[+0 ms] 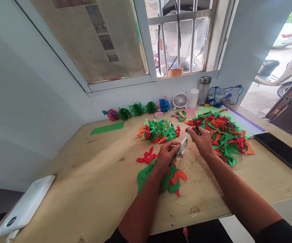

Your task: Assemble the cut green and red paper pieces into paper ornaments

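My left hand (167, 155) is closed on a roll of white tape (184, 147), held on edge above the table. A strip of tape stretches up from the roll to the fingertips of my right hand (202, 140), which pinch its end. That same hand also has a dark, narrow tool (197, 128) in it, perhaps scissors; its kind is hard to make out. Beneath my left wrist lie green, red and orange paper cut-outs (146, 173), partly hidden by the forearm. Behind my hands sits a heap of cut-outs (158, 131) dotted with small white patches.
Paper scraps (227, 131) pile up on the right, beside a black phone (282, 152). Along the wall stand folded paper figures (137, 109), a small fan (180, 100), a glass bottle (204, 91) and a clear pouch (225, 95). A white device (26, 206) lies at left.
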`<state>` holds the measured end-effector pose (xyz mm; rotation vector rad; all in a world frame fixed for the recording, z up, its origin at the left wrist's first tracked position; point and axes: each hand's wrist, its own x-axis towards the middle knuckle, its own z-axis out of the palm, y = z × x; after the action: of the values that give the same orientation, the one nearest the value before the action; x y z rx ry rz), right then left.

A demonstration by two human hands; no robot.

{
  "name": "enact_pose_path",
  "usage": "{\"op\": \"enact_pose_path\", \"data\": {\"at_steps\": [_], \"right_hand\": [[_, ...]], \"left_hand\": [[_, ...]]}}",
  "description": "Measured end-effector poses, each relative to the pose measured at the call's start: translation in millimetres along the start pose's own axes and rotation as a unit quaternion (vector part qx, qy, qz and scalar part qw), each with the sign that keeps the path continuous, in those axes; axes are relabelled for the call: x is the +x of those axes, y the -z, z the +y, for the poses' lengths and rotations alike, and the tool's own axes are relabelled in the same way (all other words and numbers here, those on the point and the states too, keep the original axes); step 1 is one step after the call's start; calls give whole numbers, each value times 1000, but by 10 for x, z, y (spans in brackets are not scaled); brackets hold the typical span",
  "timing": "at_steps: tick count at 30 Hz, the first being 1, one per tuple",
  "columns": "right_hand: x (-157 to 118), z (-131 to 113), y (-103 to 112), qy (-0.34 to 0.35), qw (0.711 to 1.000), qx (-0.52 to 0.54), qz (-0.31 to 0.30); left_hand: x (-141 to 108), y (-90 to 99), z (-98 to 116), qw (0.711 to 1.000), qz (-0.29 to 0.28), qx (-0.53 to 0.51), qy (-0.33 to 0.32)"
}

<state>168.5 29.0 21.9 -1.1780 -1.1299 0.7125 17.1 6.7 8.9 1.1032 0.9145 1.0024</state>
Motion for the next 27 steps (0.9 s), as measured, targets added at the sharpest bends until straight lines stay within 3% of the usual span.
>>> {"op": "enact_pose_path", "data": {"at_steps": [4,10,15,21,27], "right_hand": [[-21,-45,-10,9,1000,2,13],[-38,-27,-29,8,1000,1,-4],[-51,-15,-45,11,1000,12,-14],[-86,-47,-66,8,999,-7,-44],[-87,-26,-73,13,999,-21,-49]], "left_hand": [[-27,3,63,999,-9,25,-18],[-70,13,104,993,-91,71,-23],[-57,27,130,995,-95,26,-11],[-16,91,86,989,-145,-12,31],[-7,133,51,990,-131,-24,42]]}}
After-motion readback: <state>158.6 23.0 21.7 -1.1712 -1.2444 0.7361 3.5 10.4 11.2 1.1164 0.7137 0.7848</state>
